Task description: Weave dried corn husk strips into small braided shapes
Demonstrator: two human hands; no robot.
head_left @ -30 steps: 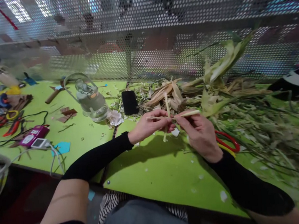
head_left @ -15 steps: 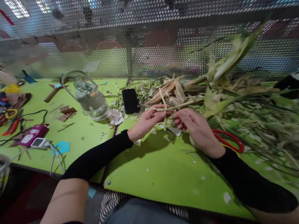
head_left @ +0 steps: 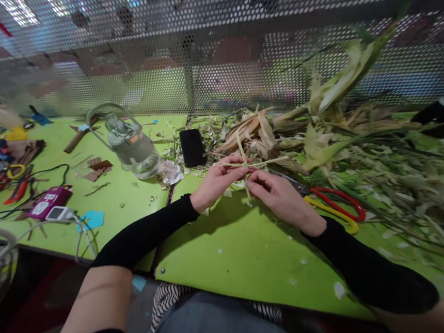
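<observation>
Two pale husk strips point(head_left: 265, 161) are crossed just above the green table point(head_left: 229, 254). My left hand point(head_left: 217, 181) pinches them where they cross, fingers closed. From the right, my right hand point(head_left: 277, 195) meets it, its fingertips closed on the lower end of the upright strip. Both forearms wear black sleeves.
A heap of husks and leaves point(head_left: 359, 139) fills the right and back of the table. Red and yellow scissors point(head_left: 336, 205) lie right of my right hand. A black phone point(head_left: 192, 147), a glass kettle point(head_left: 132, 146), crumpled paper point(head_left: 170, 172), cables and tools point(head_left: 34, 198) sit to the left. Perforated metal screen point(head_left: 212, 58) behind.
Both hands drifted slightly toward the heap with the crossed strips. My right hand let go of the horizontal strip's right end and dropped to the lower end of the upright one.
</observation>
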